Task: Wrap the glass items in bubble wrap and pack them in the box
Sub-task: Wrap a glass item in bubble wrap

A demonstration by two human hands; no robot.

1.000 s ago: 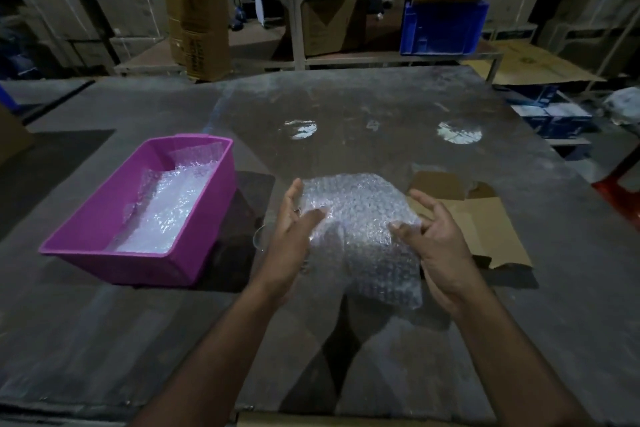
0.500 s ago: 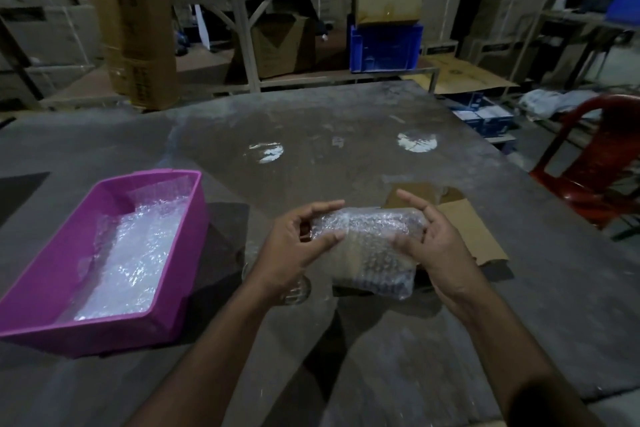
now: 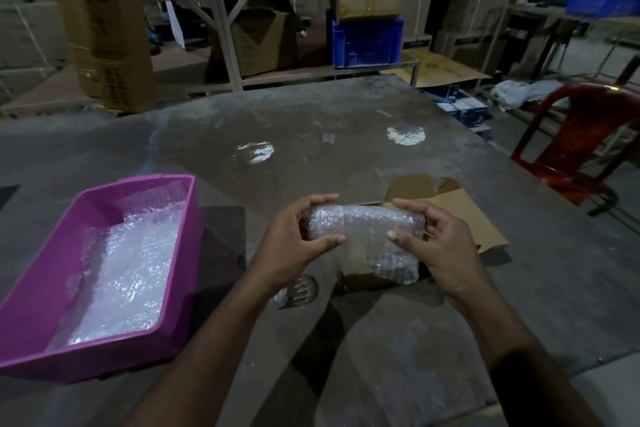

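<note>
Only one view is given, taken from a camera worn on the person's head. It is aimed forward and downward across a grey table, so that both forearms are seen entering from the bottom edge. The left hand and right hand are framed near the centre, close to the lens. The purple bin is caught at the left, a red chair at the right edge. Shelving and cartons are taken in beyond the table, though in the dim light they are perhaps too dark for detail. Straight lines are bent toward the edges by the wide angle.
</note>
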